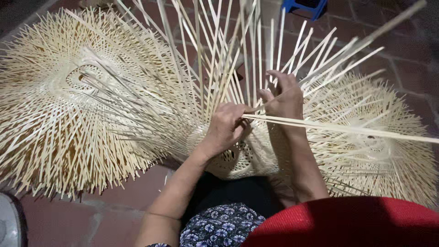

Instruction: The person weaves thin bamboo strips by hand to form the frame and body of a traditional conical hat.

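A half-woven pale bamboo basket [238,158] rests against my lap, its loose strips fanning upward and outward. My left hand [225,128] is closed on a long flat bamboo strip [347,129] that runs off to the right edge. My right hand [282,97] sits just beyond it among the upright strips, fingers curled, pinching a thin strip at the weave's rim.
A large woven piece with bristling strip ends [68,105] lies on the red tile floor at left. Another similar piece [379,146] lies at right. A blue stool [304,7] stands at the top. A red rounded object [347,224] fills the lower right.
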